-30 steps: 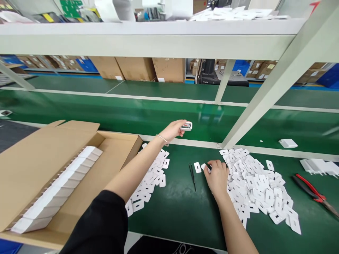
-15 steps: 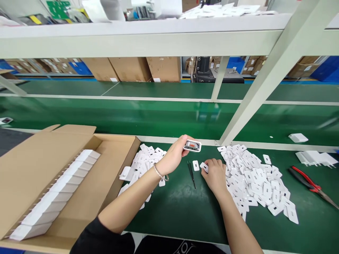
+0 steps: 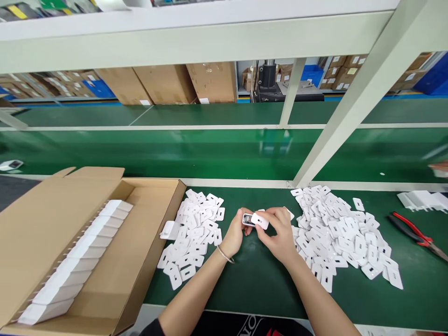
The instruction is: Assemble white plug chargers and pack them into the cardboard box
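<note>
Near the middle of the bench, my left hand (image 3: 234, 235) grips a white housing (image 3: 247, 219) whose open end shows parts inside. My right hand (image 3: 279, 233) pinches a white cover plate (image 3: 260, 220) with a small slot, tilted against the right part of the housing's open end. One pile of white plates (image 3: 192, 228) lies to the left of my hands. A larger pile of white plates (image 3: 339, 233) lies to the right. The tweezers are hidden from view.
An open cardboard box (image 3: 154, 233) at the left holds a row of white housings (image 3: 80, 256). Red-handled pliers (image 3: 416, 233) and white parts (image 3: 423, 200) lie at the right. A slanted post (image 3: 336, 121) rises behind the right pile. Another person's hand (image 3: 440, 169) shows at the right edge.
My left hand has brought the housing down and closer. My right hand has lifted a plate from the bench to the housing. A hand has appeared at the right edge, where a white part lay.
</note>
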